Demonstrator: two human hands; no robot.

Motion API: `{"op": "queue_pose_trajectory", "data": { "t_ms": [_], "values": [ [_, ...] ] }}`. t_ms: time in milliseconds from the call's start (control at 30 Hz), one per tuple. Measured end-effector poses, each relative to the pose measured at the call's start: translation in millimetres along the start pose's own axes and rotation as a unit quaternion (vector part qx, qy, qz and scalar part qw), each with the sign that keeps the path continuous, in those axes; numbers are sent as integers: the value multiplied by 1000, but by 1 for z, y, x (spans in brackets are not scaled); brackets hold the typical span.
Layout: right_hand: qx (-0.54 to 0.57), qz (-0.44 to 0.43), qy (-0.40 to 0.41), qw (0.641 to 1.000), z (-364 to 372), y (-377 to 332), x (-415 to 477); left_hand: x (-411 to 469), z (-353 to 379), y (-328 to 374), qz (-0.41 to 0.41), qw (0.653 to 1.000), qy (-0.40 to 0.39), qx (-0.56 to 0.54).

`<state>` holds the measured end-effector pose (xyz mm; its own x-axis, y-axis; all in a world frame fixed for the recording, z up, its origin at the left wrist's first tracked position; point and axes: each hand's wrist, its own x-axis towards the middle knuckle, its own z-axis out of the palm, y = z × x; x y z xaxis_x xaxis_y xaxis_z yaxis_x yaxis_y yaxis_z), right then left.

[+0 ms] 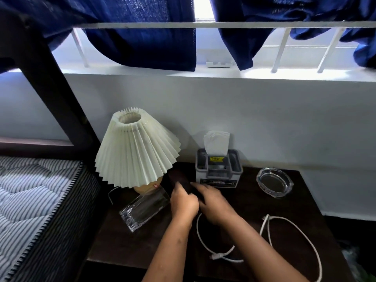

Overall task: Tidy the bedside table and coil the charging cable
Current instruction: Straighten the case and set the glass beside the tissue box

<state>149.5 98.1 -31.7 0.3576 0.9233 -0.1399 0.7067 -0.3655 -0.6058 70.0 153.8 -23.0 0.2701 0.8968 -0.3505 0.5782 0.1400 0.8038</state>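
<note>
1 view only — a head-worn wide-angle camera, looking forward and steeply down from close above the bedside table. It faces the white wall and barred window — mattress edge at frame left. Straight lines bow toward the frame edges.

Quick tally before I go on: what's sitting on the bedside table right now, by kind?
Lamp: 1
Tissue box: 1
Glass tumbler, lying on its side: 1
Glass ashtray: 1
White charging cable, uncoiled: 1
Dark object under both hands, too dark to identify: 1
Total: 6
</note>
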Motion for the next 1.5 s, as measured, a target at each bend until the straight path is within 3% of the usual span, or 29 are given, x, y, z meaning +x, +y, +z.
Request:
{"op": "queue_pose_trajectory", "data": {
  "t_ms": [67,233,300,467,600,767,900,1000,1200,1367,1500],
  "values": [
    [0,9,-11,1000,7,0,5,4,4,1,-35,997,-2,-71],
    [-22,19,51,998,24,-5,6,8,13,3,-106,970,-17,-220],
    [-10,40,67,997,24,-7,8,9,13,4,-102,969,0,-225],
    [222,110,76,966,16,-10,12,10,8,3,-50,974,22,-220],
    [290,135,56,946,24,-10,15,11,9,-1,-14,987,4,-161],
    [227,111,73,965,24,-6,13,9,17,0,21,999,8,-23],
    [183,52,100,977,16,-5,9,7,18,-2,8,1000,-4,8],
    [125,15,69,990,14,-3,6,9,16,-3,-13,999,-12,40],
    [117,-2,30,993,10,-12,-3,10,13,-3,1,1000,-11,28],
    [63,36,26,997,14,-15,1,10,16,-3,30,999,-17,8],
    [91,70,32,993,19,-14,5,13,16,-3,29,999,-18,-8]
  ]
}}
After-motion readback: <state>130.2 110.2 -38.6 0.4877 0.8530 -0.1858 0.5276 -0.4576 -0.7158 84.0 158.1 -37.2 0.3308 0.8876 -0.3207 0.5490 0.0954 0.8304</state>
